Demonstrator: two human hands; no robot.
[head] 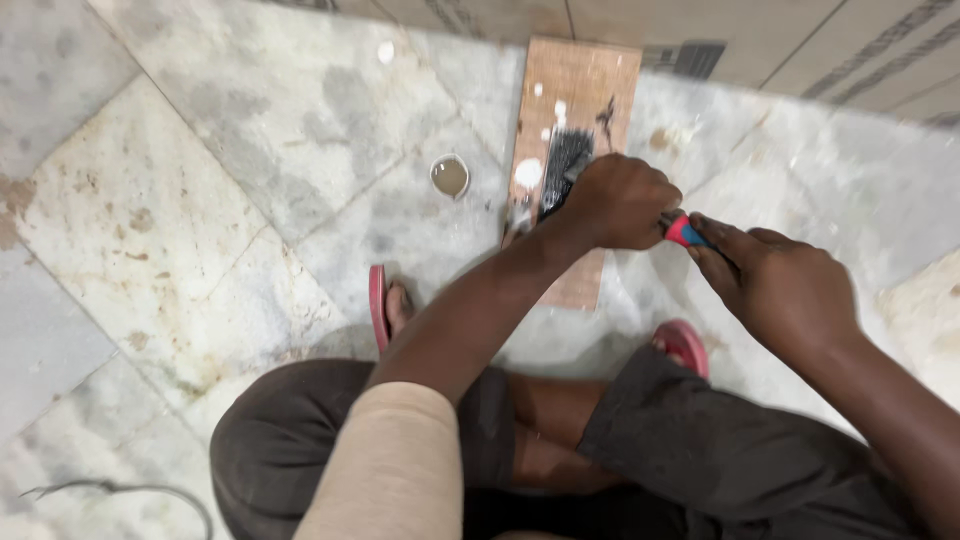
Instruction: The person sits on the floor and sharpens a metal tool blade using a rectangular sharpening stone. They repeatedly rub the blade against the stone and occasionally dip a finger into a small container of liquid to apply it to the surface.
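Two bare hands meet above a narrow brown wooden board [577,80] that lies flat on a stained marble floor [200,200], seen from the head camera looking straight down. Left hand [615,203]: fingers curled closed over the dark part of a tool, pressing it against the board just beside a black comb-like block [563,165] that rests on the wood. Right hand [780,285]: fingertips pinched shut on the red-and-blue handle [683,231] of the same tool, which shows only in the short gap between the two hands; its working end is hidden under the left hand. White blobs [528,173] dot the board near the black block and higher up its length. Small round tin [450,176], holding a dull brown liquid, stands on the floor just left of the board, apart from both hands. Red sandals [378,305] are worn on the person's feet either side of the board's near end, the left foot beside the left forearm, the right one [685,345] beneath the right wrist. Dark shorts and a beige sleeve fill the lower edge. Grey cable [120,490] curves across the floor at the lower left corner.
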